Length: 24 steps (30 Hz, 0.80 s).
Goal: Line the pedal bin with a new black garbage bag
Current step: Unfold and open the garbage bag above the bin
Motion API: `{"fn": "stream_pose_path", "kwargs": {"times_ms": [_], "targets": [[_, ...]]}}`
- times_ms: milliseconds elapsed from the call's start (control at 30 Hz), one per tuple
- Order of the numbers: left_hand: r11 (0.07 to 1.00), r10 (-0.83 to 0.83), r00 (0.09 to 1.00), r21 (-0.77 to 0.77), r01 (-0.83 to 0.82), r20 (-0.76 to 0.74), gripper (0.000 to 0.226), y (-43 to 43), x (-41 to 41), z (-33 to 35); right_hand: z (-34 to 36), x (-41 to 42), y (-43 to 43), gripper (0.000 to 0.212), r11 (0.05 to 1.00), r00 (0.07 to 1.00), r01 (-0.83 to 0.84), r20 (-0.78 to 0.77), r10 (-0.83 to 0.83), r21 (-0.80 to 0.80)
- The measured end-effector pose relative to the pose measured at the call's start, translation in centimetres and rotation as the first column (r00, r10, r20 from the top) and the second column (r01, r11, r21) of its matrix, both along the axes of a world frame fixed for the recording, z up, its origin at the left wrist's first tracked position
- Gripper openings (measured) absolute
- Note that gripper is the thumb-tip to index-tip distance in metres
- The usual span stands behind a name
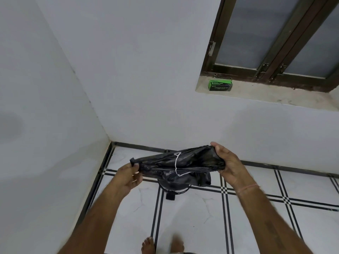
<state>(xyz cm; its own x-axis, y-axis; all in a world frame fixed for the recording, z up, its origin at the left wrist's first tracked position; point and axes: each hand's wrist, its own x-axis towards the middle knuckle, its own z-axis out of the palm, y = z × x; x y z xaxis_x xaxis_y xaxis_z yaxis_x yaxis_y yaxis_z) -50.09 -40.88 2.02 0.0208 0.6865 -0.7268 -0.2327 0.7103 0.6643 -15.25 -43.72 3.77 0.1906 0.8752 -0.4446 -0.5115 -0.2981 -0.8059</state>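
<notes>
Left hand [128,174] pinches one end of black garbage bag [176,163]; right hand [228,163] grips the other; bag stretched above pedal bin [173,186]; risk: thin film tearing if pulled harder, mouth unopened.

1. Both arms are bare from the bottom edge of the view up to the hands, with no sleeves showing anywhere.
2. The left hand [128,177] wears no ring, watch or glove.
3. The right hand [230,165] is ungloved too, and a thin thread band [247,188] circles its wrist (pale pinkish, a couple of strands).
4. Fine hair shows along both forearms.
5. A faint dark marking [271,230] runs along the right forearm, too blurred to read.
6. Two bare feet [161,244] stand below, without shoes or socks.
</notes>
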Motion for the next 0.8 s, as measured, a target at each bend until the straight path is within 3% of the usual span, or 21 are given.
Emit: {"fn": "stream_pose_path", "kwargs": {"times_ms": [100,200,433,567,667,733,800], "targets": [[0.969,0.227,0.933,-0.162,-0.187,0.278,0.022,0.9,0.6,0.5,-0.9,0.2,-0.5,0.020,0.999,0.999,0.046,-0.018,-0.046,-0.011],[0.946,0.319,0.847,-0.192,-0.260,0.425,0.029,1.0,0.9,0.6,-1.7,0.9,-0.7,0.021,0.994,0.991,0.110,-0.073,-0.111,-0.022],[0.920,0.385,0.812,-0.259,-0.296,0.438,0.028,1.1,1.8,1.0,-1.1,0.1,-0.2,0.022,0.994,0.993,0.109,-0.047,-0.109,0.004],[0.870,0.493,0.712,-0.302,-0.391,0.500,0.034,1.6,2.2,0.5,-2.0,-0.3,-0.7,0.045,0.992,0.992,0.127,-0.022,-0.127,-0.015],[0.926,0.376,0.726,-0.203,-0.318,0.576,0.062,1.0,2.7,1.5,-2.2,-0.6,-1.0,0.048,0.989,0.988,0.148,-0.032,-0.149,-0.028],[0.979,0.188,0.812,-0.039,-0.200,0.552,0.076,0.4,2.6,2.4,-2.0,-0.7,-0.9,0.050,0.987,0.988,0.154,-0.022,-0.155,-0.038],[0.995,0.020,0.936,0.087,-0.054,0.353,0.061,0.2,2.5,2.5,-1.7,-0.7,-0.8,0.048,0.987,0.988,0.153,0.009,-0.153,-0.043]]}}
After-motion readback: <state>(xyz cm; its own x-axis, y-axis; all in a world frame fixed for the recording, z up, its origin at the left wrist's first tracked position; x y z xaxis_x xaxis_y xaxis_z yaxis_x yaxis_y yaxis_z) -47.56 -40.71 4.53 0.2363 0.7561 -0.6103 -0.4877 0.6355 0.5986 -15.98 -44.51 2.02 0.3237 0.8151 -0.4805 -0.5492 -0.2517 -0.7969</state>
